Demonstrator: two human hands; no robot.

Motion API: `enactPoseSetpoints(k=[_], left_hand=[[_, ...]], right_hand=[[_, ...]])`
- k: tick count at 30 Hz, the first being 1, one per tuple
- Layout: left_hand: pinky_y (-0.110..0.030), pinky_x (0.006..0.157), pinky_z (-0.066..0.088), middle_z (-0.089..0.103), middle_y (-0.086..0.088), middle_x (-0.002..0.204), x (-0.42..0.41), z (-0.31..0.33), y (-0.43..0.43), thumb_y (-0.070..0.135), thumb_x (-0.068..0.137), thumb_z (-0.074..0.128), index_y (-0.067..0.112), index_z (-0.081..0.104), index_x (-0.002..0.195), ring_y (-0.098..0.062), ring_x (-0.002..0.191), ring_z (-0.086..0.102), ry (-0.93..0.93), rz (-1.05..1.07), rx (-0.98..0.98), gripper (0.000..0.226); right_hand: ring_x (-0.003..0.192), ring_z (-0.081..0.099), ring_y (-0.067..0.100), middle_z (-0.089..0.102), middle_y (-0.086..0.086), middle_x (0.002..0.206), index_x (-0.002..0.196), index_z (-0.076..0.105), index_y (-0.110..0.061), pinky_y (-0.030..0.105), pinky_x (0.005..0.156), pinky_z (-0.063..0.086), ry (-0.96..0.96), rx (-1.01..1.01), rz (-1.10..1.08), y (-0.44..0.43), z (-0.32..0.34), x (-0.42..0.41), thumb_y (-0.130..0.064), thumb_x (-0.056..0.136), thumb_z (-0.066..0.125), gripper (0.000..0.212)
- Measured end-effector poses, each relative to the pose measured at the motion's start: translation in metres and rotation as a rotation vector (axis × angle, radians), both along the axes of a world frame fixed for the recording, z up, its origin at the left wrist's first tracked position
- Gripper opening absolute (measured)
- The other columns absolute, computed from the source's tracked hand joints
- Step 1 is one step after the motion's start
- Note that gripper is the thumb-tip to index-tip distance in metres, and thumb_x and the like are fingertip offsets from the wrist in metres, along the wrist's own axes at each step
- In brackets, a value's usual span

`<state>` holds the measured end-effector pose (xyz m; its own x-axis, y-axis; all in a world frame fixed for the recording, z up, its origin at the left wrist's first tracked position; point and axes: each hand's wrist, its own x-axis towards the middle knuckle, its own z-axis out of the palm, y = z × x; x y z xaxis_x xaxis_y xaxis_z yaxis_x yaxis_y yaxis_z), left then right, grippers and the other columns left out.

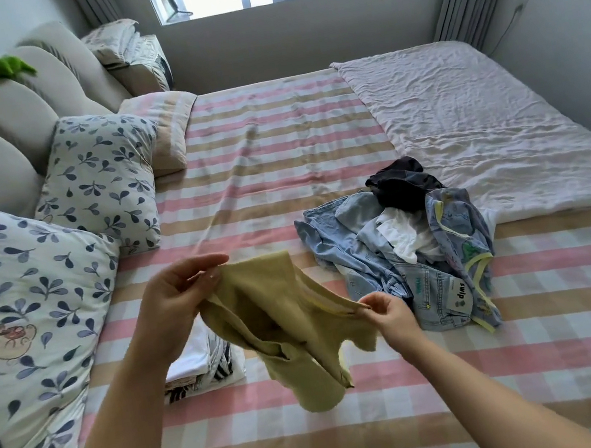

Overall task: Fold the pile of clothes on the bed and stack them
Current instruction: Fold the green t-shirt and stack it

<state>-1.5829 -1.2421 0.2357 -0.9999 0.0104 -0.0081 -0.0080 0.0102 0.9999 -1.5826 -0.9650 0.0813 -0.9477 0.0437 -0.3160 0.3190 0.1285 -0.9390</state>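
Both hands are up over the bed [397,422], and between them hangs a yellow-green top [272,306], held clear of the striped sheet. The left hand [177,298] pinches the top's upper edge, thumb and fingertips closed on the fabric. The right hand [391,315] nips a narrow strap or hem between thumb and fingers, pulling that edge out taut toward itself. The rest of the top droops below and between the two hands, bunched and creased, its lowest fold dangling just above the sheet.

Just under the left hand and wrist sits a small folded stack [192,362], white cloth on top, a black-and-white patterned piece beneath it. Beyond the right hand lies the unfolded pile of clothes [406,240], close by but apart from the fingers: pale denim with a label, something white in the middle, a dark garment [402,182] on the far side, and a blue printed piece with yellow trim.

Out past the left hand, two leaf-print pillows [91,179] lean against the padded headboard. Far beyond the right hand a pink quilt [483,114] is spread flat.
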Motion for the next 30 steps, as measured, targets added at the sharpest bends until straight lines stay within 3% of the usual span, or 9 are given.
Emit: enactPoseSetpoints(k=[2,4,8,12,16,20,24,27,30], left_hand=[[-0.01,0.062,0.049,0.07,0.007,0.075,0.006,-0.015,-0.024,-0.003,0.082,0.058,0.027,0.075,0.082,-0.003,0.07,0.062,-0.028,0.058,-0.223,0.035],[-0.011,0.071,0.047,0.069,0.008,0.086,0.012,-0.033,-0.04,-0.004,0.085,0.058,0.025,0.071,0.086,-0.002,0.082,0.062,-0.072,0.037,-0.51,0.031],[-0.008,0.067,0.042,0.068,0.001,0.085,0.026,-0.064,-0.047,0.003,0.081,0.066,0.012,0.072,0.091,-0.009,0.081,0.059,-0.199,-0.078,-0.687,0.015],[-0.009,0.052,0.037,0.06,0.008,0.06,0.047,-0.067,-0.053,0.006,0.08,0.068,0.021,0.067,0.069,0.001,0.054,0.051,-0.214,-0.162,-0.666,0.019],[-0.015,0.051,0.034,0.053,0.004,0.057,0.071,-0.057,-0.06,0.007,0.083,0.064,0.012,0.065,0.066,-0.003,0.053,0.045,-0.197,-0.174,-0.526,0.018],[-0.012,0.051,0.037,0.054,0.004,0.058,0.082,-0.034,-0.065,0.022,0.082,0.066,0.01,0.064,0.065,-0.005,0.056,0.049,-0.206,-0.193,-0.335,0.021],[-0.011,0.048,0.037,0.054,0.004,0.057,0.074,-0.032,-0.07,0.024,0.075,0.063,0.01,0.064,0.063,-0.004,0.054,0.049,-0.261,-0.185,-0.256,0.019],[-0.011,0.049,0.035,0.055,0.004,0.058,0.06,-0.06,-0.07,0.024,0.077,0.065,0.007,0.064,0.065,-0.004,0.056,0.049,-0.31,-0.157,-0.324,0.02],[-0.011,0.048,0.032,0.052,0.007,0.055,0.042,-0.113,-0.07,0.016,0.083,0.066,0.01,0.062,0.063,-0.003,0.054,0.044,-0.367,-0.104,-0.398,0.021]], right_hand=[[0.067,0.054,0.011,0.061,-0.001,0.071,0.08,0.062,-0.009,0.01,0.06,0.042,0.054,0.086,0.019,0.01,0.008,-0.008,-0.007,0.085,0.064,0.006],[0.068,0.055,0.011,0.062,-0.001,0.072,0.079,0.062,-0.013,0.015,0.063,0.042,0.115,0.186,0.082,0.019,0.019,-0.014,-0.009,0.085,0.064,0.008],[0.068,0.057,0.015,0.064,-0.003,0.072,0.079,0.064,-0.017,0.026,0.065,0.046,0.246,0.34,0.217,0.026,0.04,-0.014,-0.014,0.085,0.065,0.007],[0.068,0.059,0.012,0.063,-0.004,0.07,0.079,0.063,-0.026,0.033,0.065,0.05,0.323,0.429,0.292,0.032,0.058,0.004,-0.013,0.084,0.066,0.014],[0.071,0.059,0.001,0.064,-0.012,0.07,0.081,0.058,-0.04,0.009,0.061,0.043,0.44,0.52,0.344,0.037,0.083,0.031,-0.007,0.081,0.068,0.035],[0.072,0.06,0.001,0.066,-0.016,0.081,0.082,0.061,-0.039,0.007,0.063,0.043,0.471,0.469,0.341,0.039,0.113,0.044,-0.011,0.08,0.067,0.028],[0.067,0.058,0.003,0.065,-0.012,0.075,0.083,0.066,-0.034,0.008,0.061,0.044,0.42,0.434,0.366,0.038,0.123,0.032,-0.029,0.078,0.067,0.008],[0.066,0.055,-0.002,0.06,-0.007,0.067,0.085,0.067,-0.028,0.006,0.064,0.042,0.321,0.459,0.447,0.033,0.1,0.013,-0.018,0.078,0.071,0.013],[0.08,0.059,0.002,0.065,-0.008,0.085,0.097,0.066,-0.025,0.015,0.076,0.046,0.158,0.51,0.541,0.029,0.053,-0.01,-0.015,0.079,0.072,0.022]])
